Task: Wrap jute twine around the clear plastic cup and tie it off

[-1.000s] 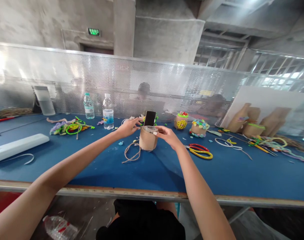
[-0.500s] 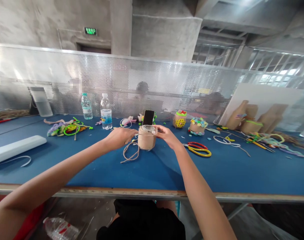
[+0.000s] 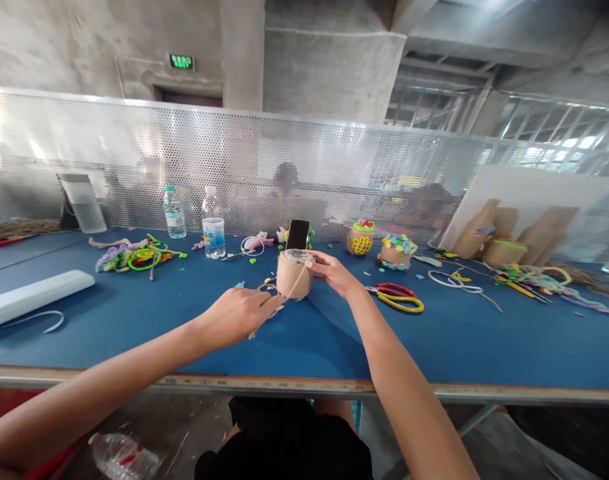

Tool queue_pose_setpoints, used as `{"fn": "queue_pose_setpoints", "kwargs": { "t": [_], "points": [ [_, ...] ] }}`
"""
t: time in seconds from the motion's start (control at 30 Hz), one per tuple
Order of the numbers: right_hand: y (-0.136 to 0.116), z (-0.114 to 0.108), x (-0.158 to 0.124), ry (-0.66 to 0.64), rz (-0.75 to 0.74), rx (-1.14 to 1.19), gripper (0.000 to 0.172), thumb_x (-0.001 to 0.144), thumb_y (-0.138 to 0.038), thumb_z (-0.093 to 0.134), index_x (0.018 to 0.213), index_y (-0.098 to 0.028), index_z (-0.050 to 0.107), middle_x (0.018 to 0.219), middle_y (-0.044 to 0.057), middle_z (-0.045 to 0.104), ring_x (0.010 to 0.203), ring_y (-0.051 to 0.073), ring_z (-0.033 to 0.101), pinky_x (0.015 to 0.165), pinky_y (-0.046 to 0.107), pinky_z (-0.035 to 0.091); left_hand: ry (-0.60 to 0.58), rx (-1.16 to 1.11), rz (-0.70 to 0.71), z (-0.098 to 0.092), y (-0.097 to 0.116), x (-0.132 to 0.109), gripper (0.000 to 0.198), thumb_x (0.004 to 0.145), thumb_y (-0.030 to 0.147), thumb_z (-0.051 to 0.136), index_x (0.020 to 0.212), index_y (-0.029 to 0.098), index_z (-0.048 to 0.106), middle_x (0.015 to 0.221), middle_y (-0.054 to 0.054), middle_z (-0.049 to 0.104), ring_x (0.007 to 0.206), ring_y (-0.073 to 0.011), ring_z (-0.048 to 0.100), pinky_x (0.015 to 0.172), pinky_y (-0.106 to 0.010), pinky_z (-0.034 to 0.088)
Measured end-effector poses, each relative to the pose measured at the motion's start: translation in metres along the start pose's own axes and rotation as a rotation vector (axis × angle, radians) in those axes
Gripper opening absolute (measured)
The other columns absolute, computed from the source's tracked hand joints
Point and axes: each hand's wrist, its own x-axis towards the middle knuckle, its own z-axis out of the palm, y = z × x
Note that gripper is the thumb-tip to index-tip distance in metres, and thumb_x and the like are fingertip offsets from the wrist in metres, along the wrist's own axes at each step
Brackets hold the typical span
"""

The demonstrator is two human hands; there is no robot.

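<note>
Clock directions from the jar, 12 = far side of table

Twine-wrapped jar [image 3: 294, 276] stands upright on blue tabletop [image 3: 424, 347], centre of the work area, near the front edge at about 6 o'clock. Right hand [image 3: 335, 274] is at its 3 o'clock side, fingers part curled, fingertips [image 3: 315, 261] touching the upper rim, steadying it. Left hand [image 3: 237, 320] is at 7 o'clock, fingers and thumb closed together on a thin jute strand [image 3: 297, 283] running from the jar top down across the wrapped side; looks pinched, exact finger contact partly hidden

Black smartphone [image 3: 297, 235] stands just behind the jar at 12. Red-and-yellow scissors [image 3: 395, 298] lie at 3, near the right hand. Two plastic water bottles [image 3: 213, 230] at 10, tangled pipe cleaners [image 3: 134, 257] at 9, two decorated jars [image 3: 379, 245] at 2. White plastic bar [image 3: 34, 291] lies far off at 9. Blurred person [image 3: 287, 183] sits behind perforated metal screen [image 3: 334, 167]
</note>
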Motion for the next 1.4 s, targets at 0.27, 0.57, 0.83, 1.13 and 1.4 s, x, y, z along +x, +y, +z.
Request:
{"fn": "queue_pose_setpoints", "kwargs": {
  "t": [0.27, 0.57, 0.83, 1.13, 1.4],
  "points": [
    [0.001, 0.001, 0.002, -0.021, -0.028, 0.066, 0.056, 0.063, -0.036, 0.081, 0.115, -0.024, 0.066, 0.121, 0.007, 0.068, 0.113, 0.026, 0.06, 0.095, 0.039, 0.046, -0.354, -0.28, -0.098, -0.022, -0.009, -0.001, 0.046, 0.095, 0.022, 0.05, 0.14, 0.018, 0.041, 0.119, -0.012, 0.063, 0.105, -0.0244, 0.064, 0.08, -0.029, 0.051],
    [0.003, 0.002, 0.006, -0.009, -0.151, 0.017, 0.056, 0.062, -0.033, 0.08, 0.116, -0.026, 0.065, 0.134, 0.005, 0.062, 0.123, 0.023, 0.056, 0.105, 0.036, 0.043, -0.007, -0.678, -0.709, 0.04, -0.067, 0.064, 0.035, 0.097, 0.025, 0.034, 0.108, 0.01, 0.063, 0.117, -0.014, 0.065, 0.106, -0.0253, 0.062, 0.092, -0.036, 0.048],
    [-0.001, 0.0, 0.006, 0.011, -0.106, 0.091, 0.048, 0.065, -0.028, 0.067, 0.113, -0.027, 0.066, 0.136, 0.004, 0.061, 0.126, 0.025, 0.054, 0.098, 0.037, 0.046, 0.124, -0.911, -0.822, 0.07, -0.062, 0.088, 0.037, 0.092, 0.013, 0.034, 0.118, 0.008, 0.06, 0.12, -0.014, 0.064, 0.112, -0.0219, 0.06, 0.102, -0.036, 0.044],
    [-0.004, 0.01, 0.005, 0.185, -0.031, 0.1, 0.04, 0.074, -0.043, 0.064, 0.11, -0.025, 0.068, 0.128, 0.005, 0.066, 0.122, 0.025, 0.055, 0.085, 0.034, 0.047, 0.166, -1.01, -0.765, 0.076, -0.07, 0.091, 0.045, 0.083, 0.004, 0.036, 0.121, 0.009, 0.059, 0.131, -0.011, 0.06, 0.125, -0.0194, 0.052, 0.113, -0.035, 0.035],
    [0.001, 0.012, 0.004, 0.202, -0.081, -0.014, 0.034, 0.078, -0.042, 0.062, 0.106, -0.025, 0.071, 0.122, 0.003, 0.069, 0.116, 0.023, 0.058, 0.089, 0.034, 0.047, 0.128, -1.037, -0.721, 0.081, -0.08, 0.101, 0.038, 0.094, 0.019, 0.032, 0.114, 0.009, 0.063, 0.124, -0.01, 0.063, 0.119, -0.0205, 0.057, 0.108, -0.035, 0.04]
  ]
}}
